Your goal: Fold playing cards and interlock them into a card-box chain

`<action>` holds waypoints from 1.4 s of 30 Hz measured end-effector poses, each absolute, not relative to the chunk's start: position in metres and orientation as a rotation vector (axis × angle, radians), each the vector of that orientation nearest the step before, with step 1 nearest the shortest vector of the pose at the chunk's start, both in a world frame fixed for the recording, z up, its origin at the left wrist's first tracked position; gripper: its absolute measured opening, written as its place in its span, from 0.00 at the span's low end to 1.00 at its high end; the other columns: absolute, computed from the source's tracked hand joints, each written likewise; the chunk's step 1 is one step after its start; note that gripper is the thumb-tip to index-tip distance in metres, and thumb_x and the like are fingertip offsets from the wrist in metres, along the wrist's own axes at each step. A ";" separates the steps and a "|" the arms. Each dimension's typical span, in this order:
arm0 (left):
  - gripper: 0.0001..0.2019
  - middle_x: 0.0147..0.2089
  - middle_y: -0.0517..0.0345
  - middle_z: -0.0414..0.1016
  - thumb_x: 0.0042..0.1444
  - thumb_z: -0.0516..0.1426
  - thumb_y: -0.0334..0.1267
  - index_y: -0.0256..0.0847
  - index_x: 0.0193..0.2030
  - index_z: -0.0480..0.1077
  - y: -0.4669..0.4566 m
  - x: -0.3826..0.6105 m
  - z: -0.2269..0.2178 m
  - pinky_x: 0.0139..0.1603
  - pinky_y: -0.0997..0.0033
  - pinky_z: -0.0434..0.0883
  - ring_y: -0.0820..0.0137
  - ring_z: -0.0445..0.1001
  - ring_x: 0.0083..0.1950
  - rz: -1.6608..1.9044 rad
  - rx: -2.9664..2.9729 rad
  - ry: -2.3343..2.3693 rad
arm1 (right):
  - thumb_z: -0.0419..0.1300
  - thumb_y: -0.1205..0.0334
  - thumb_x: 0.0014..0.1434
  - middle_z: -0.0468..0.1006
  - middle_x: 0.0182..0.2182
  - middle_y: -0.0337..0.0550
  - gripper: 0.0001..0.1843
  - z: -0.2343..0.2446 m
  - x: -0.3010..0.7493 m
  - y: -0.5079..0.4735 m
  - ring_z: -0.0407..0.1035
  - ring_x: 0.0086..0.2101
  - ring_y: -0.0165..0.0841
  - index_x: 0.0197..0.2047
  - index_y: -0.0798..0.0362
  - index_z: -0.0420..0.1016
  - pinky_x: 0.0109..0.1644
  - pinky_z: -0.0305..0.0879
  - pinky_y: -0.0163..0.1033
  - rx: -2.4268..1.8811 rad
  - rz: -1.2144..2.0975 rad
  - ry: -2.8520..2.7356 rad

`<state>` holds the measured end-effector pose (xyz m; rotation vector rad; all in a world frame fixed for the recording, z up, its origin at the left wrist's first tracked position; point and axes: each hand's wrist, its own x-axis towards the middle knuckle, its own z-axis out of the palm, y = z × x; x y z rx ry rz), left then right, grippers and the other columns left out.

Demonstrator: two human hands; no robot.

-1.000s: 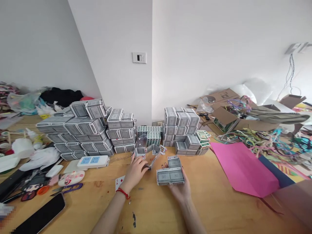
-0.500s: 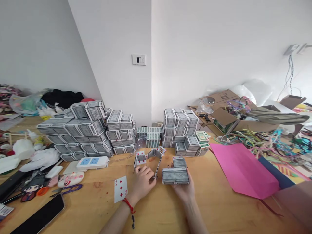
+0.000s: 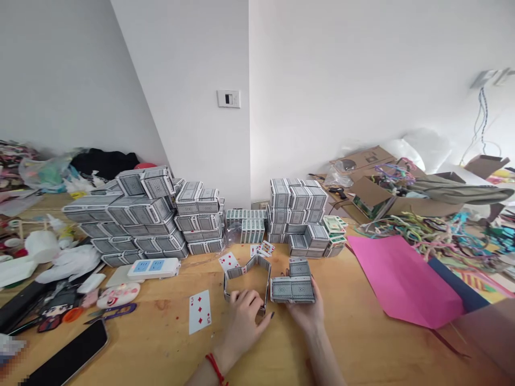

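Observation:
My left hand point(image 3: 246, 316) is at the near side of a standing frame of folded playing cards point(image 3: 267, 276), its fingers curled over the near wall and partly hiding it. The thumb sticks out to the right. In my right hand point(image 3: 309, 311) is a block of folded playing cards point(image 3: 293, 288), grey patterned backs outward, with a smaller section at its far end. My fingers wrap under it and along its right side. A three of diamonds point(image 3: 199, 312) lies face up left of my left hand. Another diamond card point(image 3: 228, 261) lies behind the frame, near a face card point(image 3: 266, 248).
Stacked card blocks stand at the back left point(image 3: 137, 214) and back right point(image 3: 300, 209). A power strip point(image 3: 155, 268), scissors point(image 3: 116, 311) and a phone point(image 3: 68, 356) lie left. Pink paper point(image 3: 402, 279), tangled cords point(image 3: 426, 236) and a cardboard box point(image 3: 378, 201) sit right.
The frame has shifted slightly right and toward me with my left hand, uncovering the diamond card behind it. My left thumb has swung outward. My right hand still holds the block, a little further right.

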<state>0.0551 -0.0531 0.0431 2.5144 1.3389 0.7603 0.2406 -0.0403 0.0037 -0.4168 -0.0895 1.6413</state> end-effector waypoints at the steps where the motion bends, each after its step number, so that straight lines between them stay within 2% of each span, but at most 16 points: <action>1: 0.05 0.36 0.57 0.69 0.50 0.54 0.40 0.42 0.31 0.67 -0.052 0.056 0.047 0.38 0.64 0.60 0.66 0.66 0.38 0.778 2.502 1.324 | 0.54 0.53 0.53 0.77 0.41 0.45 0.19 0.003 0.241 -0.040 0.69 0.43 0.39 0.46 0.51 0.72 0.52 0.57 0.49 -0.420 1.629 -0.092; 5: 0.05 0.39 0.55 0.68 0.53 0.51 0.36 0.43 0.36 0.65 -0.029 0.056 0.058 0.43 0.63 0.62 0.65 0.66 0.42 0.893 2.421 1.370 | 0.54 0.54 0.53 0.78 0.40 0.44 0.18 0.001 0.242 -0.039 0.70 0.42 0.39 0.45 0.51 0.72 0.51 0.57 0.50 -0.416 1.615 -0.084; 8: 0.09 0.41 0.55 0.67 0.51 0.51 0.35 0.43 0.41 0.64 0.003 0.057 0.060 0.46 0.63 0.63 0.64 0.66 0.45 0.958 2.369 1.430 | 0.53 0.54 0.54 0.78 0.39 0.45 0.18 0.000 0.242 -0.039 0.70 0.41 0.39 0.44 0.52 0.73 0.51 0.58 0.51 -0.417 1.612 -0.062; 13: 0.14 0.45 0.52 0.66 0.49 0.54 0.38 0.42 0.44 0.66 0.042 0.071 0.053 0.48 0.61 0.63 0.62 0.65 0.48 0.855 2.410 1.388 | 0.52 0.55 0.55 0.78 0.39 0.45 0.17 -0.001 0.244 -0.038 0.70 0.42 0.39 0.43 0.52 0.74 0.52 0.58 0.50 -0.417 1.629 -0.024; 17: 0.12 0.44 0.52 0.67 0.49 0.54 0.38 0.43 0.42 0.69 0.048 0.088 0.043 0.45 0.63 0.63 0.63 0.66 0.46 0.755 2.441 1.305 | 0.52 0.57 0.55 0.78 0.39 0.44 0.16 -0.004 0.246 -0.038 0.70 0.43 0.38 0.41 0.53 0.75 0.53 0.57 0.48 -0.412 1.626 0.003; 21: 0.06 0.36 0.53 0.70 0.49 0.53 0.34 0.41 0.31 0.72 0.049 0.098 0.038 0.43 0.64 0.63 0.64 0.67 0.41 0.695 2.457 1.330 | 0.52 0.56 0.55 0.78 0.40 0.46 0.16 -0.005 0.246 -0.037 0.69 0.44 0.38 0.41 0.55 0.75 0.54 0.56 0.48 -0.411 1.613 0.008; 30: 0.10 0.30 0.53 0.72 0.50 0.50 0.31 0.40 0.26 0.72 0.047 0.106 0.037 0.43 0.64 0.63 0.65 0.67 0.38 0.708 2.428 1.359 | 0.52 0.55 0.55 0.78 0.40 0.45 0.17 -0.006 0.246 -0.037 0.69 0.44 0.38 0.42 0.54 0.74 0.52 0.58 0.48 -0.427 1.631 -0.007; 33: 0.10 0.31 0.53 0.73 0.51 0.50 0.33 0.40 0.28 0.73 0.046 0.106 0.038 0.44 0.64 0.63 0.64 0.68 0.39 0.724 2.400 1.342 | 0.53 0.56 0.55 0.77 0.41 0.45 0.17 -0.005 0.246 -0.037 0.68 0.45 0.39 0.44 0.53 0.73 0.52 0.59 0.48 -0.442 1.626 -0.036; 36: 0.10 0.38 0.53 0.74 0.51 0.53 0.39 0.42 0.36 0.73 0.046 0.097 0.039 0.45 0.63 0.63 0.63 0.68 0.42 0.751 2.368 1.315 | 0.53 0.55 0.54 0.76 0.43 0.46 0.18 -0.005 0.247 -0.038 0.68 0.46 0.39 0.45 0.54 0.72 0.52 0.58 0.49 -0.455 1.623 -0.050; 39: 0.15 0.45 0.53 0.73 0.48 0.55 0.45 0.44 0.43 0.71 0.053 0.075 0.038 0.49 0.62 0.60 0.61 0.67 0.47 0.881 2.131 1.287 | 0.52 0.56 0.55 0.76 0.44 0.46 0.18 -0.005 0.247 -0.037 0.67 0.47 0.39 0.46 0.54 0.72 0.52 0.58 0.48 -0.458 1.634 -0.058; 42: 0.16 0.41 0.51 0.75 0.48 0.54 0.46 0.43 0.41 0.72 0.065 0.045 0.034 0.47 0.60 0.62 0.59 0.69 0.44 0.969 1.814 1.305 | 0.53 0.56 0.54 0.76 0.43 0.44 0.17 -0.006 0.246 -0.036 0.66 0.48 0.39 0.46 0.51 0.72 0.53 0.58 0.48 -0.468 1.639 -0.084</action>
